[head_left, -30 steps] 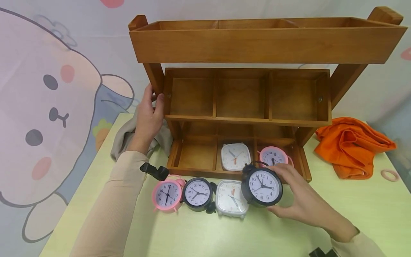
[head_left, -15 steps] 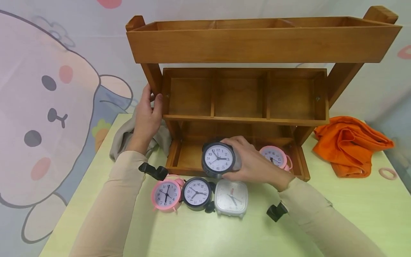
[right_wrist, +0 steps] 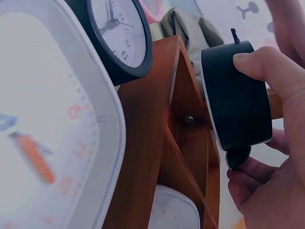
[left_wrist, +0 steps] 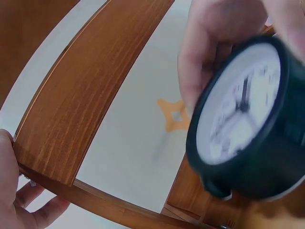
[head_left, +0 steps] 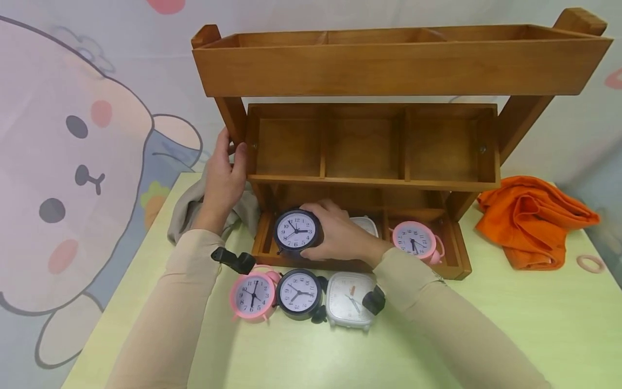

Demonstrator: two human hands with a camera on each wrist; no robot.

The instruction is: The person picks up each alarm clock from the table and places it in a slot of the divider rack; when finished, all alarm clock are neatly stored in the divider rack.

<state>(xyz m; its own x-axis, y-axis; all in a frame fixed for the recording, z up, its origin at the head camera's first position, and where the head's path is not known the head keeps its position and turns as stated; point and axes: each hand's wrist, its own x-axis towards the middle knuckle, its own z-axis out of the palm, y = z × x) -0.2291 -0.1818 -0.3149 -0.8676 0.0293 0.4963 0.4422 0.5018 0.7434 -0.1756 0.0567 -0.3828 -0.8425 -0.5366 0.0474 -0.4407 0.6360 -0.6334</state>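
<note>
Placing seems in hand: a black alarm clock [head_left: 295, 230] is pinched in the fingers of the right hand [head_left: 337, 233] over the left end of the bottom tray [head_left: 350, 265]; the shelf [head_left: 389, 70] is gripped at its left edge by the left hand [head_left: 224, 175]. Lowering, then release, seems needed.

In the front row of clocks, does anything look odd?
Yes: the black clock between the pink clock and white clock looks turned sideways, its bells toward the right instead of up.
</note>
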